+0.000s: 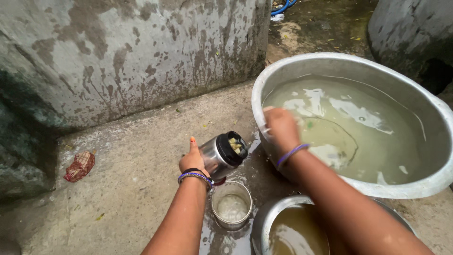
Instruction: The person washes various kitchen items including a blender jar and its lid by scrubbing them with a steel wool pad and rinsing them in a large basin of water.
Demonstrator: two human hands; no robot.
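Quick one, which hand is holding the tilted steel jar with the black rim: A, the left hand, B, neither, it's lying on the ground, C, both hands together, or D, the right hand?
A: the left hand has its grip around the steel jar, tilted above a small steel cup, while the right hand is at the rim of the large water basin.

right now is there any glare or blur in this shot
Head view: pale sky glare on the water in the big metal basin; right hand slightly motion-blurred at the basin rim; left hand and its tilted steel jar fairly sharp; soft even daylight, wide-angle bending at the edges.
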